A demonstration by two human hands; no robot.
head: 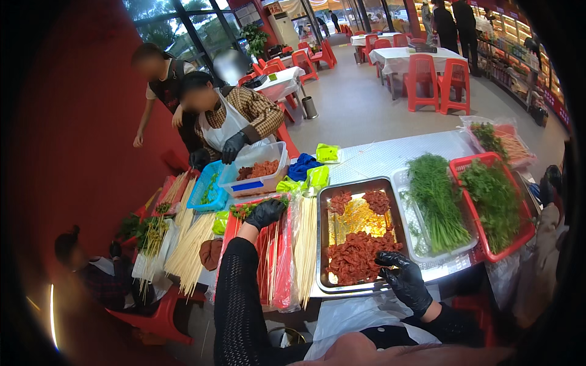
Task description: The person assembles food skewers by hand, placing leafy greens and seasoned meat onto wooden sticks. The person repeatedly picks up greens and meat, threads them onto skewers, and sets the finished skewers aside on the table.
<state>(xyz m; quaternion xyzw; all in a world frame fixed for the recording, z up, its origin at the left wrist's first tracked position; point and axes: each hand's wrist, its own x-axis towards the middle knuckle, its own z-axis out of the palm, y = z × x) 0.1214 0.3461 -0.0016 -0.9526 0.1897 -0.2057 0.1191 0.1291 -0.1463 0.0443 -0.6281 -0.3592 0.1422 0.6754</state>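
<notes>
My left hand [266, 214], in a black glove, is at the far end of a red tray [279, 293] with skewers on it, against green leafy herbs [242, 210]. Its fingers point away from me, and whether they grip anything is hidden. Raw sliced red meat [357, 256] is heaped in the near part of a steel tray [322, 274], with smaller clumps at the far end and oily yellow liquid between. Over that tray's near right corner, beside the meat, my right hand [405, 279] has its gloved fingers apart and shows nothing held.
Bare bamboo skewers [304, 247] lie between both trays; more skewers [194, 256] fan out leftward. Dill-like greens [435, 201] and a red basket [526, 228] of leafy herbs stand right. Across the table, a gloved person [242, 110] leans by a clear plastic tub [252, 187] holding meat.
</notes>
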